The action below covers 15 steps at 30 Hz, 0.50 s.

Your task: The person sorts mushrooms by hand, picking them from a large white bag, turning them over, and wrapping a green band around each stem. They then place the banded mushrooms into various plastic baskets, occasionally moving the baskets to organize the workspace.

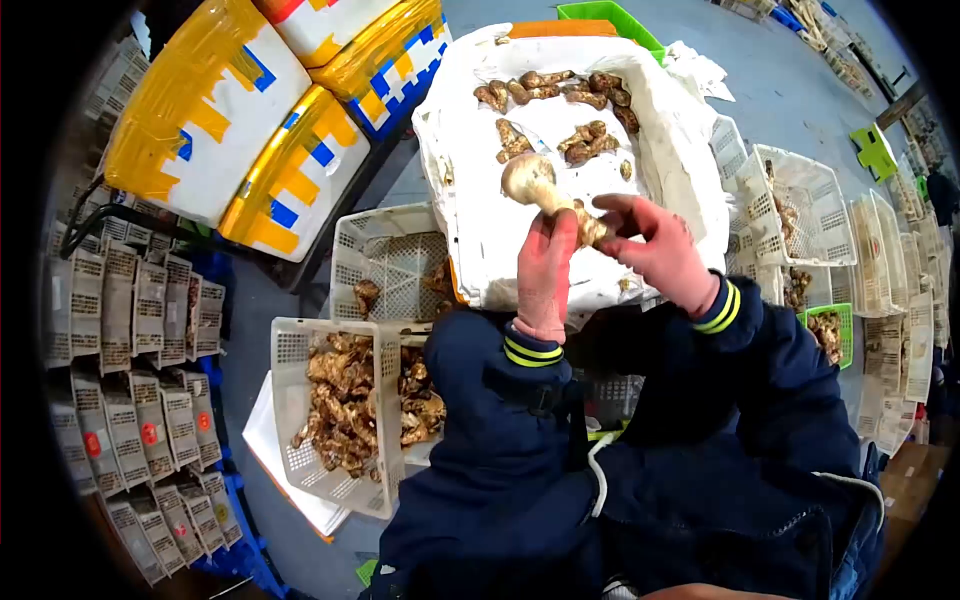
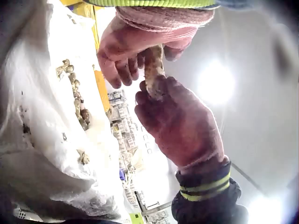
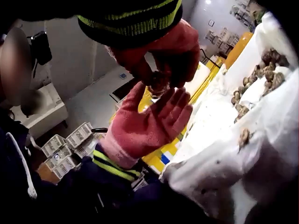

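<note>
A large mushroom (image 1: 528, 182) with a rounded pale cap and a thick, soil-stained stem is held over the white-lined box (image 1: 480, 245). My left hand (image 1: 545, 278), in a pink glove, holds its stem between thumb and fingers, the cap standing out beyond them. At the brown stem base, the gloved right hand (image 1: 665, 252) pinches with thumb and fingertips. The left wrist view shows the stem (image 2: 153, 70) running from one hand to the other. In the right wrist view, the left hand's fingers (image 3: 170, 112) look fairly straight, and the cap is hidden.
Smaller brown mushrooms (image 1: 590, 145) lie in groups inside the box. A crate (image 1: 285, 385) heaped with mushrooms stands at lower left, and more crates (image 1: 810, 205) stand at right. Taped foam boxes (image 1: 225, 120) are stacked at upper left. A green bin (image 1: 620, 20) sits behind.
</note>
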{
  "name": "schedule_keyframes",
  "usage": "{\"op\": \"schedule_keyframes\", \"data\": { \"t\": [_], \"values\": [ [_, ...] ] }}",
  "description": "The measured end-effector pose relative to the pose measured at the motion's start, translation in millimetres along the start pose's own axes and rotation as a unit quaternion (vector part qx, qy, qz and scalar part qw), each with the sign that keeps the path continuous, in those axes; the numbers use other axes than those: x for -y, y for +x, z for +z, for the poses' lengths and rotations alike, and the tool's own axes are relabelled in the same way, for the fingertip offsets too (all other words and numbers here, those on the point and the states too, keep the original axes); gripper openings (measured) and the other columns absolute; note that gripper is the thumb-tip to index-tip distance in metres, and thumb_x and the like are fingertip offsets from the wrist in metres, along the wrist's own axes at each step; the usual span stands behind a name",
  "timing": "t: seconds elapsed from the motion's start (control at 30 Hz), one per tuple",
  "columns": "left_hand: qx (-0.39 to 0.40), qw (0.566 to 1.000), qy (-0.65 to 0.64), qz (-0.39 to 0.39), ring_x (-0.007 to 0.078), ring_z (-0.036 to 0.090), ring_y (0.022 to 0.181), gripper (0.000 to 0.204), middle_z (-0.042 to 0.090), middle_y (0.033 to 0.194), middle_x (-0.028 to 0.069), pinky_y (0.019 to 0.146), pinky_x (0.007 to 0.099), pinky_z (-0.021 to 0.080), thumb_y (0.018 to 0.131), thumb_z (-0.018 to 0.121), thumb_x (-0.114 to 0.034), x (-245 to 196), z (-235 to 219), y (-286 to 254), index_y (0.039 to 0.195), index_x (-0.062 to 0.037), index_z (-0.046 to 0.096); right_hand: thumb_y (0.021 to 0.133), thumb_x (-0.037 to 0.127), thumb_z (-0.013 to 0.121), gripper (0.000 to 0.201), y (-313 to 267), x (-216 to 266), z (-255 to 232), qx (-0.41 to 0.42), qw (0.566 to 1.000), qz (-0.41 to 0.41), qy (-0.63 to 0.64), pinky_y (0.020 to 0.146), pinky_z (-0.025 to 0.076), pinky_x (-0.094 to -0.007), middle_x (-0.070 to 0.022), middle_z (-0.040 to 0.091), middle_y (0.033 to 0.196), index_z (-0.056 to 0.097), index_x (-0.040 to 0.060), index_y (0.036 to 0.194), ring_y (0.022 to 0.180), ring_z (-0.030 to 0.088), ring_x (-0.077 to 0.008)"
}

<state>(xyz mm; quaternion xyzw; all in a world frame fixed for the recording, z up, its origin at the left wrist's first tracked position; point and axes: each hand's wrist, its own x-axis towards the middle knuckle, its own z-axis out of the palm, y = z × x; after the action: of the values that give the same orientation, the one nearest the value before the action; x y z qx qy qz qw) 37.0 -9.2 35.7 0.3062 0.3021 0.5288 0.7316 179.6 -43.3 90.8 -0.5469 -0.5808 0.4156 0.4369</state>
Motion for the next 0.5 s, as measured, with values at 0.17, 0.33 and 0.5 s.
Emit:
{"op": "schedule_keyframes", "data": {
  "t": [0.17, 0.33, 0.5],
  "values": [
    [-0.006, 1.000, -0.029, -0.007, 0.0182, 0.059, 0.086, 0.030, 0.061, 0.096, 0.0119, 0.079, 0.0286, 0.048, 0.089, 0.056, -0.021, 4, 20, -34, 0.105, 0.0048, 0.053, 0.082, 0.009, 0.062, 0.036, -50, -22, -4, -0.028, 0.996, -0.014, 0.078, 0.078, 0.046, -0.0235, -0.0051, 0.063, 0.096, 0.054, 0.0010, 0.117, 0.085, 0.058, -0.0100],
    [-0.045, 0.998, 0.042, -0.031, 0.0262, 0.063, 0.082, 0.034, 0.062, 0.093, 0.0187, 0.072, 0.0345, 0.051, 0.087, 0.057, -0.026, 1, 31, -44, 0.102, 0.0048, 0.053, 0.087, 0.008, 0.054, 0.030, -69, -29, -27, -0.040, 0.977, 0.055, 0.204, 0.078, 0.045, -0.0229, -0.0052, 0.063, 0.098, 0.054, -0.0022, 0.115, 0.088, 0.059, -0.0100],
    [-0.008, 0.999, 0.036, 0.008, 0.0197, 0.060, 0.084, 0.029, 0.062, 0.097, 0.0138, 0.075, 0.0305, 0.048, 0.089, 0.056, -0.021, 9, 36, -42, 0.104, 0.0037, 0.054, 0.091, 0.021, 0.051, 0.038, -69, -37, -35, 0.080, 0.951, 0.104, 0.280, 0.077, 0.045, -0.0238, -0.0049, 0.061, 0.100, 0.049, -0.0008, 0.121, 0.091, 0.057, -0.0106]
  ]
}}
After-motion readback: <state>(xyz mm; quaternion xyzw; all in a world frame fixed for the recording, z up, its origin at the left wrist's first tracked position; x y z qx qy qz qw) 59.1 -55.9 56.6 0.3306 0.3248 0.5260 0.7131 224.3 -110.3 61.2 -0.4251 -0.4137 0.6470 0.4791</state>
